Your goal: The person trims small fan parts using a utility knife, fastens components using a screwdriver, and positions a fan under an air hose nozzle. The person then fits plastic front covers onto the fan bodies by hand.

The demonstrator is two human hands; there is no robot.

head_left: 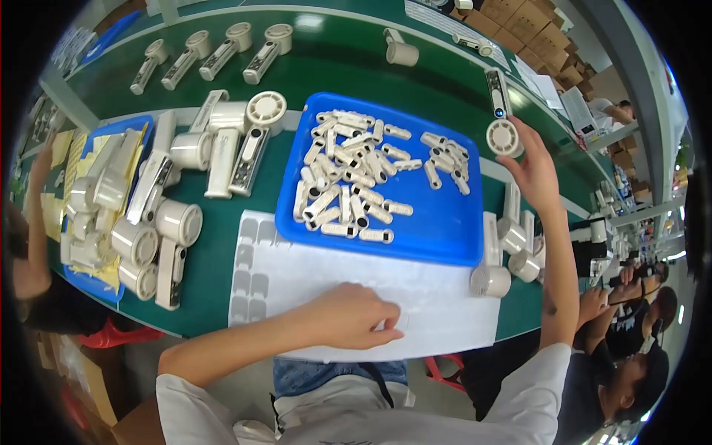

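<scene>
My right hand (530, 165) grips the round slotted head of a white handheld fan (503, 138) at the right of the green bench. The fan's handle points away from me, and a small blue light shows on its dark panel. My left hand (354, 317) rests low over a white sheet (437, 293), fingers curled and thumb near the index finger. Whether anything is pinched there I cannot make out. Grey rounded stickers (250, 283) line the sheet's left side. Beyond the sheet, a blue tray (437, 215) holds many small white oblong parts (356, 159).
More fans (137, 241) crowd the left, some in another blue tray (122, 291) with yellow paper. Several fans (267, 52) lie on the raised green strip behind. A few fans (491, 280) stand at the right. Co-workers (623, 371) sit on the right; another person's arm (38, 215) shows left.
</scene>
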